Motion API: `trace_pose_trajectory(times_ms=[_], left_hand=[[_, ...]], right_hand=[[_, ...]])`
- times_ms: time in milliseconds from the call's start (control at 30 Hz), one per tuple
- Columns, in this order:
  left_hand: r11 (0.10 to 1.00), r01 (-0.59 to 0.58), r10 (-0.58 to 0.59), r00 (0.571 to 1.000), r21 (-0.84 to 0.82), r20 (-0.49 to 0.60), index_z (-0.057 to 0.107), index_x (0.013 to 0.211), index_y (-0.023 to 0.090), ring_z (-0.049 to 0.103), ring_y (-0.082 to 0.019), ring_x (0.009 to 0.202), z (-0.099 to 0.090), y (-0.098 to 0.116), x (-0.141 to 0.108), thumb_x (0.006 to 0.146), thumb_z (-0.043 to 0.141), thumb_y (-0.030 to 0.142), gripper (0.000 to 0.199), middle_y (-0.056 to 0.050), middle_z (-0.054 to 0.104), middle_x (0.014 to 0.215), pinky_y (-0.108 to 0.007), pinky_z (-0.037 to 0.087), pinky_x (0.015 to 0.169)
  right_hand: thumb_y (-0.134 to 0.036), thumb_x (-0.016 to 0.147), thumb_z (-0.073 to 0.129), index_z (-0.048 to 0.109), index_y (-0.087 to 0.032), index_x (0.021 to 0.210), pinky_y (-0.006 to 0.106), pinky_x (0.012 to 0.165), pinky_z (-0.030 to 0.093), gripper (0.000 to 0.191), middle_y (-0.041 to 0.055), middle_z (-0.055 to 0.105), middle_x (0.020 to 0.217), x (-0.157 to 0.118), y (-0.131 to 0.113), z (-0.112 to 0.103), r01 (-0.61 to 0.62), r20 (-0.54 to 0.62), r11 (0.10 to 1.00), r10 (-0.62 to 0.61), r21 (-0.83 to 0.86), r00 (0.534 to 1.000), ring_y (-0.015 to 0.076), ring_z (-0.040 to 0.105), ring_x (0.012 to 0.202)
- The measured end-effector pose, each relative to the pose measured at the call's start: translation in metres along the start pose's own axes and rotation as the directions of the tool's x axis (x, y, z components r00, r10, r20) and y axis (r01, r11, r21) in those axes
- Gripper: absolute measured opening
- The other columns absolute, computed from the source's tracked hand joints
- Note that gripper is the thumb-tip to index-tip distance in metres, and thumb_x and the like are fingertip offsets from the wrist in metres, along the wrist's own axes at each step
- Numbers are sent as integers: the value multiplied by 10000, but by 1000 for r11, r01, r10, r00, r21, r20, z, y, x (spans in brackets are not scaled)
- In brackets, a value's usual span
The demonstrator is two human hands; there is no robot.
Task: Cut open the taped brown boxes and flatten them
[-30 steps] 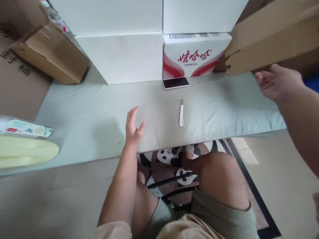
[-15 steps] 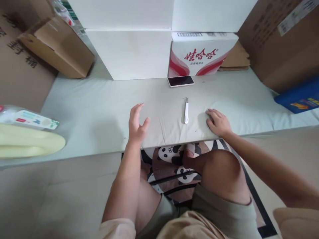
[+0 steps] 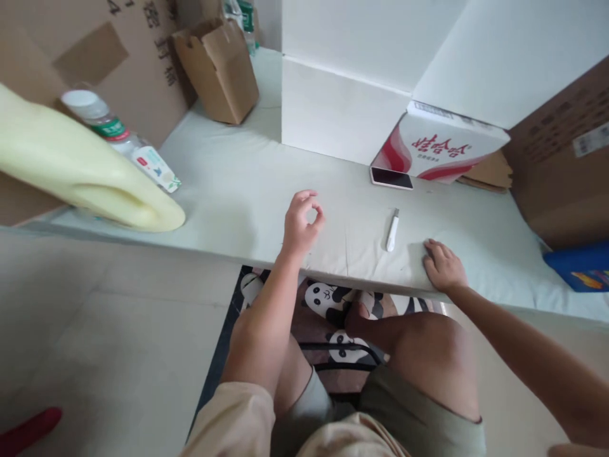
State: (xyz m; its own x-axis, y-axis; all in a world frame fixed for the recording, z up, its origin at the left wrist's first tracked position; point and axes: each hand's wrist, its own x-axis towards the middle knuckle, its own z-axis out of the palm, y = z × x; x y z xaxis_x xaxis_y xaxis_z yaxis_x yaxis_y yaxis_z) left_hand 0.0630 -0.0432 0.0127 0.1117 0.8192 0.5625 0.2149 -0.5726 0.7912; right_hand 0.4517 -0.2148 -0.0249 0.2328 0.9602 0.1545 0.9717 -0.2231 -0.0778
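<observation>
Above the pale cloth, my left hand (image 3: 301,223) is empty, its thumb and a finger curled together into a ring. My right hand (image 3: 445,265) lies flat near the front edge of the cloth-covered surface (image 3: 223,184), fingers stretched out and holding nothing. Between the two hands lies a white utility knife (image 3: 392,231), closer to my right hand and untouched. Behind it, a phone (image 3: 391,178) with a dark screen rests against the base of a white and red carton (image 3: 435,147).
Large white boxes (image 3: 342,108) stand along the back. At left are a small cardboard box (image 3: 228,76), a plastic bottle (image 3: 111,127) and a pale yellow rounded object (image 3: 118,190). A blue box (image 3: 580,266) sits at the right edge, before a big brown carton (image 3: 561,178).
The view has swung left, showing more of the yellow object and bottle. My left hand's thumb and finger have drawn together. My right hand still rests on the cloth; knife and phone lie as before.
</observation>
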Motion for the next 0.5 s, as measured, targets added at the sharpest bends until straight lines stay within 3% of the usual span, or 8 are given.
trace_pose_trajectory(times_ms=[100, 200, 267, 333, 500], left_hand=[[999, 14, -17, 999, -52, -43, 548, 731, 220, 656, -235, 1169, -14, 1, 0, 781, 604, 79, 161, -75, 683, 1141, -461, 521, 1059], [995, 30, -37, 997, -97, -72, 549, 738, 218, 660, -226, 1165, -29, 0, 0, 778, 595, 75, 155, -82, 679, 1143, -444, 521, 1055], [992, 55, -67, 993, -115, -100, 559, 755, 221, 656, -220, 1170, -38, -2, 1, 782, 596, 78, 150, -77, 677, 1138, -435, 520, 1058], [984, 89, -110, 985, -153, -134, 572, 765, 223, 649, -217, 1185, -45, -5, 3, 785, 602, 81, 146, -75, 672, 1121, -431, 514, 1068], [931, 193, -258, 948, -309, -185, 574, 737, 211, 642, -221, 1192, -57, -14, 9, 768, 617, 67, 153, -88, 660, 1127, -453, 495, 1089]], right_hand=[[-410, 712, 552, 757, -276, 923, 541, 723, 593, 323, 174, 771, 1075, 27, -3, -27, 45, 102, 997, -38, -66, 994, 365, 726, 842], [-354, 544, 653, 649, -306, 525, 435, 455, 427, 52, 102, 688, 616, 75, -18, -61, 98, 226, 983, -61, -156, 972, 256, 518, 438], [-347, 543, 670, 600, -288, 445, 395, 452, 369, 134, 85, 620, 521, 112, -42, -79, 147, 272, 968, -88, -205, 958, 208, 430, 400], [-383, 599, 684, 630, -283, 480, 376, 496, 371, 165, 79, 641, 563, 148, -80, -89, 212, 291, 951, -141, -227, 946, 194, 442, 445], [-407, 702, 728, 752, -264, 692, 402, 665, 461, 145, 70, 688, 694, 229, -217, -74, 342, 273, 916, -281, -209, 920, 200, 557, 629]])
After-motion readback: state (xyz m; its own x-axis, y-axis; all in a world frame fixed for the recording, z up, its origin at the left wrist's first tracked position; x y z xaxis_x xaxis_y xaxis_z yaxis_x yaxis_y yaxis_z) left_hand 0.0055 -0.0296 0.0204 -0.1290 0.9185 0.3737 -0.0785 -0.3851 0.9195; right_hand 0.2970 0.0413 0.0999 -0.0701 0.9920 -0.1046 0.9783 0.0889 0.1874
